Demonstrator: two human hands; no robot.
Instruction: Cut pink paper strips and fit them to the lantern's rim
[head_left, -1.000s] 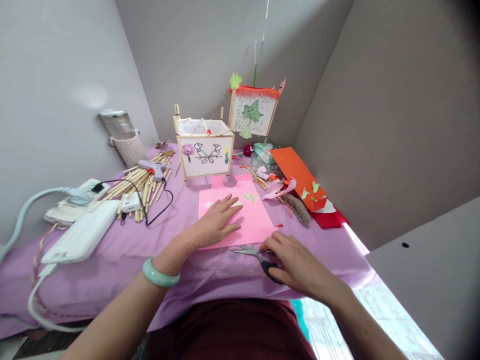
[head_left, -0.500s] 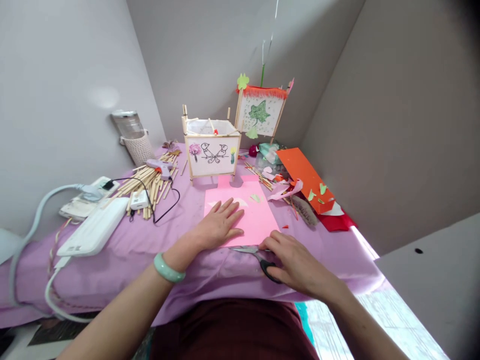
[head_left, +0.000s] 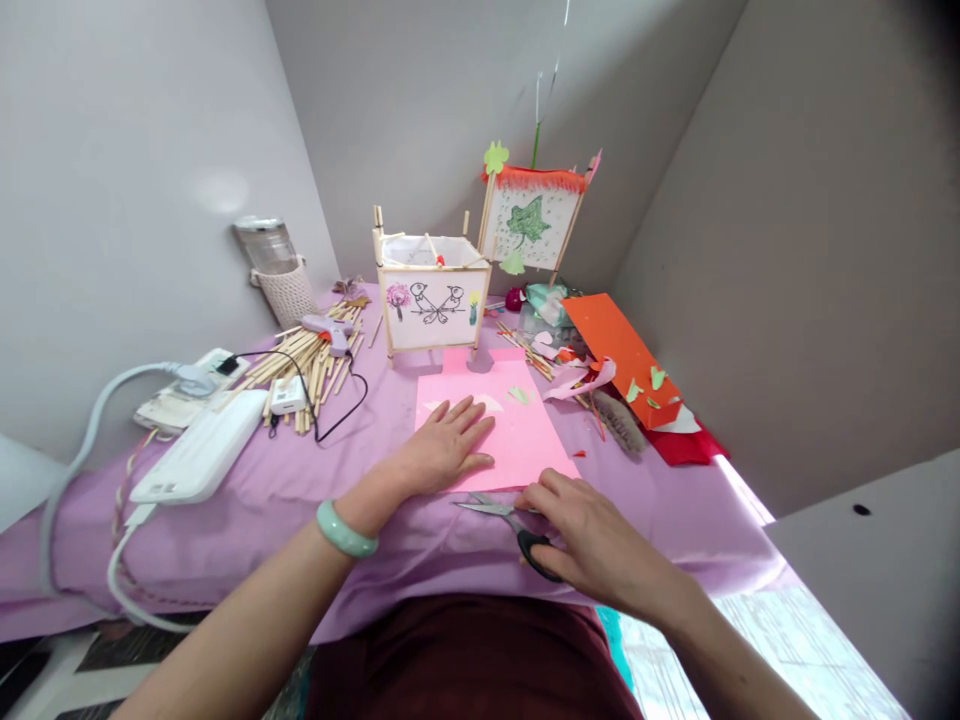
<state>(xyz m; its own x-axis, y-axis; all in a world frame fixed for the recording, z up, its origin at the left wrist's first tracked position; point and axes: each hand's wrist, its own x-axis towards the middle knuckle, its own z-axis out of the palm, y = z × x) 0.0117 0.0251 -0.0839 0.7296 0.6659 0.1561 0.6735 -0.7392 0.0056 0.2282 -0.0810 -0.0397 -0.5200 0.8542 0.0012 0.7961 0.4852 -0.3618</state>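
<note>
My left hand (head_left: pixel 446 448) lies flat with spread fingers on a sheet of pink paper (head_left: pixel 517 445). In my right hand (head_left: pixel 574 520) is a pair of scissors (head_left: pixel 491 508) with black handles, the blades pointing left and slightly parted along the sheet's near edge. Part of the handles is hidden by my fingers. A small pale green scrap (head_left: pixel 520 394) and white triangular pieces lie on the sheet. Behind it stands a box-shaped lantern (head_left: pixel 436 312) of sticks and white paper, drawn with two birds and flowers.
A second lantern (head_left: pixel 534 222) with a green leaf picture stands at the back. To the left are a glue gun (head_left: pixel 330 330), loose wooden sticks (head_left: pixel 304 375), a white power bank (head_left: pixel 201 450) and cables. Orange card (head_left: pixel 619 350) and paper scraps lie at the right.
The whole view has shifted slightly, so everything appears a little further right. The scissors' blades look a bit more parted and slightly lower from the paper's edge. My left hand stays flat.
</note>
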